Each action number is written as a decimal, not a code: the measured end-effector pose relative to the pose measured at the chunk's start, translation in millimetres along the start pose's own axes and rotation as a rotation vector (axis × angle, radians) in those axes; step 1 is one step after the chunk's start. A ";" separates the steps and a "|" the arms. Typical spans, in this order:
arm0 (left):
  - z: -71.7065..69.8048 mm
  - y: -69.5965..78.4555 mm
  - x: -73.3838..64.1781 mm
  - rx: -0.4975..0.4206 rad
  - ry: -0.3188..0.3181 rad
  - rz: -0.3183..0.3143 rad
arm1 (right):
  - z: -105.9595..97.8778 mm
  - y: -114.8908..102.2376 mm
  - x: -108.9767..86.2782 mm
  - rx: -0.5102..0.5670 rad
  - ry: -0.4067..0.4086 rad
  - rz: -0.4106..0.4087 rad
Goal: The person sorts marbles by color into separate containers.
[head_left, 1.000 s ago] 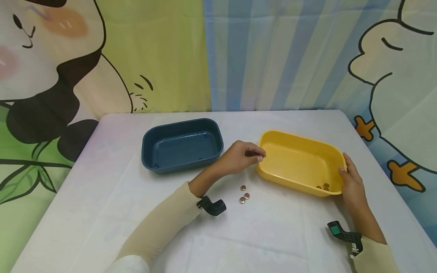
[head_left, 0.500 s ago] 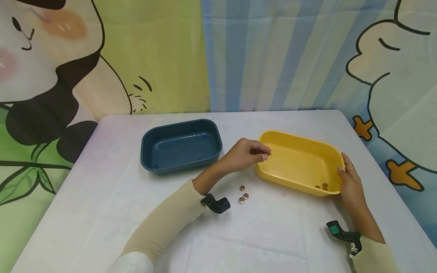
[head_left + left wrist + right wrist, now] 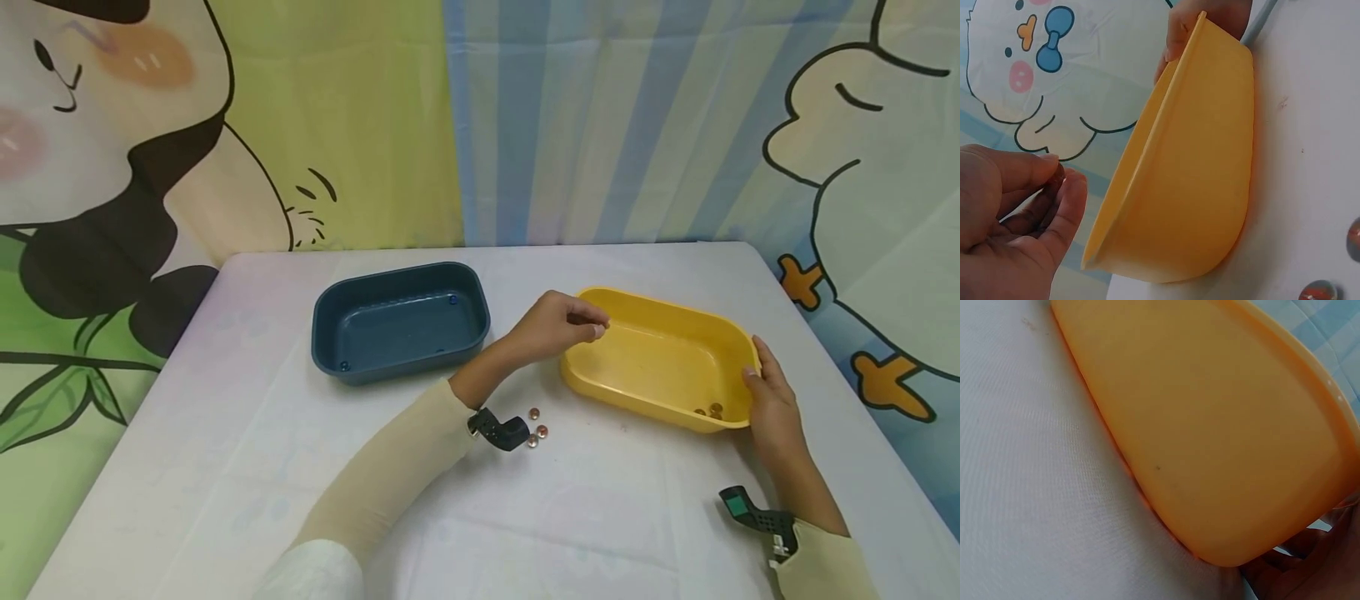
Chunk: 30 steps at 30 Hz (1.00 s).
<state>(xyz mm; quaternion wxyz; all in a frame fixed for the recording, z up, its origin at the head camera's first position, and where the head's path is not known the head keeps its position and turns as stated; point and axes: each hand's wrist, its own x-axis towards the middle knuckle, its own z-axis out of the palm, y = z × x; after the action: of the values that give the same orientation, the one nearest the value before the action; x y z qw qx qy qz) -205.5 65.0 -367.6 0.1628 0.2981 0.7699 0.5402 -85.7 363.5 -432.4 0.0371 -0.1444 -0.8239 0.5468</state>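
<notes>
My left hand (image 3: 551,329) is above the left end of the yellow plastic basin (image 3: 645,354). Its thumb and fingertips pinch a small reddish-brown marble (image 3: 1058,174), mostly hidden by the fingers. At the basin's right end my right hand (image 3: 776,417) grips the rim, thumb on the near side. Several brownish marbles (image 3: 716,409) lie in the basin's right near corner. On the white cloth, between the left wrist and the basin, are 3 loose red-and-clear marbles (image 3: 542,432); two also show in the left wrist view.
A dark blue basin (image 3: 401,325) stands at the left back with a few small blue marbles (image 3: 345,365) in it. White cloth (image 3: 600,517) covers the table. A printed cartoon curtain (image 3: 375,125) hangs behind.
My left hand has moved right and slightly away from me, from the yellow basin's left rim to above its inside, still pinching the marble. The right hand stays on the rim.
</notes>
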 end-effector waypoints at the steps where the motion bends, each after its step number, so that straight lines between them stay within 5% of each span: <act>1: 1.0 -0.9 2.5 0.000 0.001 -0.010 | -0.1 0.0 0.1 -0.001 -0.001 0.000; 30: 10.9 -6.4 54.6 0.027 0.003 -0.182 | -0.4 -2.3 -1.4 -0.006 -0.002 -0.007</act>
<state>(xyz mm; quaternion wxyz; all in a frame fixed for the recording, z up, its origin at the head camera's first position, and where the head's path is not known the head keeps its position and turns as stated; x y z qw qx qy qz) -243.1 106.1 -373.6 0.2061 0.2283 0.8013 0.5131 -84.8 362.6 -429.9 0.0379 -0.1411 -0.8261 0.5442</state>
